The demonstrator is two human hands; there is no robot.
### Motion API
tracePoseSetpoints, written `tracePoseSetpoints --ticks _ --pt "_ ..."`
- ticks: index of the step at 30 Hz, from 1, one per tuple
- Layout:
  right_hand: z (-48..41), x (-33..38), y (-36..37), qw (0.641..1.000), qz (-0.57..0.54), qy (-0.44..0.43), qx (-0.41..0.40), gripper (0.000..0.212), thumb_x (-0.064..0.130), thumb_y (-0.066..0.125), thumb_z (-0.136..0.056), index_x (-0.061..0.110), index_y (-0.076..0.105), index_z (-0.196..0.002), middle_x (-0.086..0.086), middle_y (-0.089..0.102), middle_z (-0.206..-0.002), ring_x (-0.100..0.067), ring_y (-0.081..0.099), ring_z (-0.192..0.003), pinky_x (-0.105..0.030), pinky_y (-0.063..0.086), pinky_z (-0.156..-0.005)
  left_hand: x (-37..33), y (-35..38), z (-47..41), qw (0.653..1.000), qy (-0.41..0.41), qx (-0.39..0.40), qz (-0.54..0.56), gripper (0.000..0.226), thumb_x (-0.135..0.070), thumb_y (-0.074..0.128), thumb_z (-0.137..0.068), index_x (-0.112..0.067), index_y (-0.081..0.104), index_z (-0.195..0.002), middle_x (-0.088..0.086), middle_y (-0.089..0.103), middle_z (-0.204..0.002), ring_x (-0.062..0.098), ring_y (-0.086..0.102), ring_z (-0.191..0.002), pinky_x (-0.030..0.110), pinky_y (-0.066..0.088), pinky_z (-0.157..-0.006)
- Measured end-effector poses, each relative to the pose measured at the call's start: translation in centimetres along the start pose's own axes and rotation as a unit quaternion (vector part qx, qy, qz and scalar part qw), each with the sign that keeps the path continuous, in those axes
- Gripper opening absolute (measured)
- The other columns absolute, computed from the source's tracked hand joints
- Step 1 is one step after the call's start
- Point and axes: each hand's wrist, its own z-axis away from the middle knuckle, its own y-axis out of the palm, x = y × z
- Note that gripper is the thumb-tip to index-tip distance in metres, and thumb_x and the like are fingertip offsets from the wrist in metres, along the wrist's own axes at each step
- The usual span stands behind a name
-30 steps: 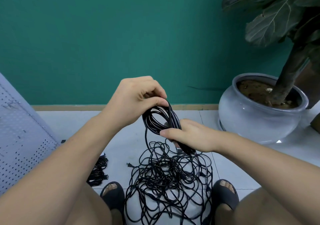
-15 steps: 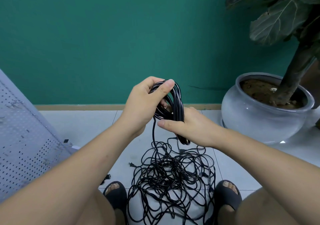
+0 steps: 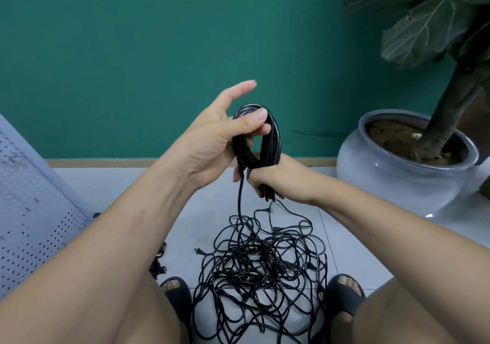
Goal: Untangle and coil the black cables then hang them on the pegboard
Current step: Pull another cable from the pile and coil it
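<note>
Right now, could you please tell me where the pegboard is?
In the head view, the pegboard stands tilted at the far left edge of the picture, well to the left of the tangled cables.

Glossy glazed pot (image 3: 397, 182), perforated metal pegboard (image 3: 29, 211)

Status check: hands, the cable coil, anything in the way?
Left hand pinches cable coil top, right hand grips its bottom. One strand trails into tangled cable pile on floor. Pegboard at left, path looks open.

Pegboard (image 3: 29, 211) half beyond left edge.
</note>
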Motion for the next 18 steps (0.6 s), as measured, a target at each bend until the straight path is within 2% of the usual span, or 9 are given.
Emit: tracePoseSetpoints --ticks 3,6,8,10,12,14,16,18 --pt "-0.2 0.1 0.2 1.000 -0.004 -0.017 0.000 0.012 0.020 0.060 -0.081 0.009 0.061 -0.087 -0.007 0.056 -0.082 -0.019 0.053 -0.075 -0.040 0.045 -0.070 0.6 0.3 -0.3 0.998 0.042 -0.027 -0.032 0.048 -0.016 0.068 -0.105 -0.030 0.055 -0.149 0.000 0.066 -0.080 0.025 0.051 -0.085 0.025 0.043 -0.069" --pt "-0.3 0.2 0.9 1.000 -0.009 -0.019 -0.015 0.025 0.028 0.067 -0.081 0.008 0.055 -0.090 -0.004 0.053 -0.087 -0.018 0.047 -0.082 -0.046 0.043 -0.079 1.0 1.0 -0.2 0.992 0.079 -0.059 -0.080 0.041 -0.017 0.064 -0.108 -0.030 0.056 -0.146 0.002 0.059 -0.078 0.017 0.048 -0.064 0.022 0.042 -0.062" --pt "-0.4 0.1 0.9 0.999 -0.010 -0.020 -0.026 0.027 0.031 0.067 -0.079 0.009 0.058 -0.090 0.001 0.060 -0.086 -0.019 0.055 -0.085 -0.051 0.049 -0.085 1.1 1.1 -0.3 0.989 0.091 -0.074 -0.085 0.038 -0.019 0.064 -0.108 -0.032 0.057 -0.143 0.005 0.057 -0.081 0.016 0.045 -0.058 0.022 0.042 -0.058" --pt "-0.3 0.0 0.9 0.999 -0.027 -0.027 -0.035 0.008 0.023 0.063 -0.078 0.016 0.064 -0.081 -0.001 0.074 -0.085 -0.029 0.073 -0.091 -0.060 0.057 -0.092 1.1 1.1 -0.4 0.988 0.100 -0.078 -0.088 0.036 -0.022 0.064 -0.108 -0.033 0.057 -0.142 0.005 0.059 -0.081 0.018 0.047 -0.058 0.025 0.044 -0.059" --pt "0.1 0.0 0.9 0.997 -0.042 -0.027 -0.054 0.007 0.017 0.058 -0.076 0.011 0.060 -0.078 -0.008 0.071 -0.077 -0.040 0.077 -0.083 -0.065 0.058 -0.082 1.3 1.4 -0.6 0.988 0.097 -0.080 -0.089 0.033 -0.024 0.064 -0.108 -0.031 0.059 -0.140 0.003 0.062 -0.081 0.020 0.052 -0.062 0.028 0.049 -0.064" --pt "0.3 -0.1 0.9 0.996 -0.048 -0.030 -0.073 0.008 0.014 0.055 -0.076 0.009 0.050 -0.081 -0.012 0.057 -0.074 -0.035 0.074 -0.067 -0.063 0.057 -0.071 1.6 1.5 -0.6 0.989 0.087 -0.080 -0.091 0.031 -0.030 0.065 -0.108 -0.028 0.061 -0.139 0.002 0.066 -0.088 0.020 0.059 -0.073 0.032 0.053 -0.073" --pt "0.3 -0.4 0.7 0.995 -0.055 -0.026 -0.085 0.007 0.014 0.054 -0.077 0.011 0.048 -0.077 -0.015 0.053 -0.071 -0.027 0.068 -0.059 -0.074 0.058 -0.074 1.9 1.3 -0.7 0.992 0.071 -0.066 -0.086 0.033 -0.041 0.060 -0.109 -0.022 0.062 -0.137 0.003 0.070 -0.101 0.019 0.065 -0.089 0.035 0.055 -0.086" --pt "0.3 -0.6 0.2 0.993 -0.058 -0.014 -0.103 0.010 0.016 0.055 -0.077 0.011 0.051 -0.069 -0.017 0.054 -0.063 -0.023 0.068 -0.057 -0.077 0.056 -0.076 2.2 0.9 -0.8 0.996 0.033 -0.054 -0.066 0.050 -0.057 0.045 -0.110 -0.017 0.060 -0.136 0.015 0.073 -0.112 0.023 0.070 -0.101 0.037 0.054 -0.093"
